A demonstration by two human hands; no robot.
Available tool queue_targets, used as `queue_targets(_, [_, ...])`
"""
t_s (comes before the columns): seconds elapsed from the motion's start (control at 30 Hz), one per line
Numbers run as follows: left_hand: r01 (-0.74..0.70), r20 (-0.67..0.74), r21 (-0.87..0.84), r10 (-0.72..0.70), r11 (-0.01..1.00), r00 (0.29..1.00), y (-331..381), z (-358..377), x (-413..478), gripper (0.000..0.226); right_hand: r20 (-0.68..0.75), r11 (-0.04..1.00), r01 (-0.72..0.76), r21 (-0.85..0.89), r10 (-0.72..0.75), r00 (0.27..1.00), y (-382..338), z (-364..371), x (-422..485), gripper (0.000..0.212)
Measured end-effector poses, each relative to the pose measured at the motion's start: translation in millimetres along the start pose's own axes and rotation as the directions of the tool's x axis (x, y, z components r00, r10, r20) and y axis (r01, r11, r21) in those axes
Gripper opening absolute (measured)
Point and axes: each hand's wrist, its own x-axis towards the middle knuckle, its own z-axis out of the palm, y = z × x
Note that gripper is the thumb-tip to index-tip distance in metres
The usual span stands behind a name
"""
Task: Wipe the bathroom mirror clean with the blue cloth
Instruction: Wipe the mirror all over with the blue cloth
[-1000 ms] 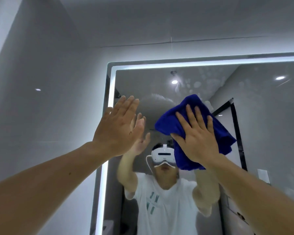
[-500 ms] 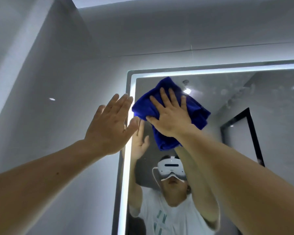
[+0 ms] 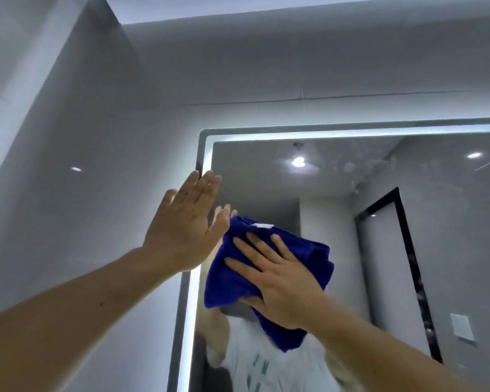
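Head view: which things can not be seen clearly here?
- Mirror: its right and lower parts are cut off by the picture's edges.
- Glass under the blue cloth: hidden by cloth and right hand.
- Left hand: contact with the mirror cannot be told.

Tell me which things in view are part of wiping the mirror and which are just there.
Part of the job:
- blue cloth, pressed flat to the glass by the right hand
- mirror, with spots near its top right
- left hand, fingers straight, at the mirror's lit left edge

Just there:
- grey wall
- white wall plate and dark door frame, both reflections
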Motion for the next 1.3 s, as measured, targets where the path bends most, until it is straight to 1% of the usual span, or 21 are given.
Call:
queue_targets(0.07, [-0.012,0.007,-0.003,0.012,1.000,1.000,9,1,6,0.075,-0.031,0.991,-0.137,0.002,0.137,0.990,31,-7,-20,0.060])
queue_targets(0.1, [-0.019,0.012,-0.001,0.019,1.000,1.000,14,2,8,0.074,-0.036,0.974,-0.227,0.004,0.227,0.973,49,-12,-27,0.060])
queue_targets(0.17, [-0.038,0.027,0.001,0.038,0.999,0.999,22,3,13,0.074,-0.043,0.912,-0.410,0.022,0.411,0.911,86,-21,-33,0.064])
queue_targets(0.2, [-0.044,0.031,-0.004,0.044,0.999,0.999,26,3,16,0.074,-0.035,0.877,-0.480,0.031,0.480,0.876,103,-25,-33,0.067])
queue_targets(0.27, [-0.054,0.029,-0.010,0.054,0.998,0.998,32,4,21,0.074,-0.023,0.836,-0.546,0.052,0.547,0.837,127,-30,-27,0.069])
queue_targets(0.43, [-0.070,0.032,0.002,0.070,0.998,0.997,34,7,33,0.074,-0.036,0.804,-0.583,0.119,0.590,0.806,157,-42,14,0.067])
queue_targets(0.57, [-0.106,0.001,0.011,0.106,0.994,0.994,22,9,32,0.073,0.000,0.832,-0.546,0.102,0.549,0.836,176,-53,60,0.070])
queue_targets(0.63, [-0.128,-0.068,0.013,0.129,0.992,0.989,9,6,30,0.072,0.007,0.852,-0.515,0.093,0.516,0.856,178,-55,80,0.070])
queue_targets(0.67, [-0.110,-0.076,0.008,0.110,0.994,0.991,4,9,30,0.070,0.008,0.863,-0.497,0.086,0.498,0.867,177,-55,88,0.070])
queue_targets(0.73, [-0.052,-0.034,0.022,0.053,0.998,0.998,5,29,37,0.063,0.001,0.891,-0.448,0.080,0.449,0.894,170,-53,101,0.070])
queue_targets(0.8, [-0.010,0.051,0.099,0.005,0.995,0.999,13,50,38,0.061,-0.010,0.928,-0.364,0.075,0.366,0.930,154,-47,107,0.069])
queue_targets(0.83, [-0.017,0.036,0.093,0.013,0.995,0.999,13,50,40,0.061,-0.020,0.948,-0.312,0.065,0.313,0.949,143,-43,108,0.068])
queue_targets(0.9, [-0.052,-0.093,0.019,0.054,0.998,0.994,9,31,41,0.063,-0.038,0.976,-0.213,0.042,0.214,0.976,120,-38,104,0.066])
queue_targets(0.93, [-0.060,-0.113,0.010,0.061,0.998,0.992,10,21,38,0.068,-0.045,0.986,-0.166,0.034,0.167,0.985,108,-35,99,0.066])
queue_targets(1.0, [-0.070,-0.106,0.024,0.073,0.997,0.992,16,9,32,0.076,-0.029,0.997,-0.068,0.034,0.069,0.997,88,-32,83,0.065])
queue_targets(1.07, [-0.075,-0.073,0.054,0.079,0.996,0.994,30,11,34,0.078,0.007,0.999,0.011,0.047,-0.011,1.000,73,-28,61,0.066])
queue_targets(1.13, [-0.069,-0.053,0.050,0.072,0.996,0.996,43,14,34,0.079,0.030,0.998,0.059,0.033,-0.060,0.998,65,-24,35,0.066])
queue_targets(1.2, [-0.063,-0.047,0.045,0.065,0.997,0.997,50,10,35,0.079,0.018,0.999,0.052,0.014,-0.052,0.998,69,-21,9,0.063])
queue_targets(1.23, [-0.061,-0.048,0.034,0.063,0.998,0.997,54,9,36,0.079,-0.005,1.000,0.020,0.019,-0.020,1.000,76,-21,0,0.062])
queue_targets(1.3, [-0.069,-0.041,0.021,0.070,0.997,0.997,60,9,38,0.080,-0.054,0.992,-0.122,0.036,0.124,0.991,98,-25,-9,0.061])
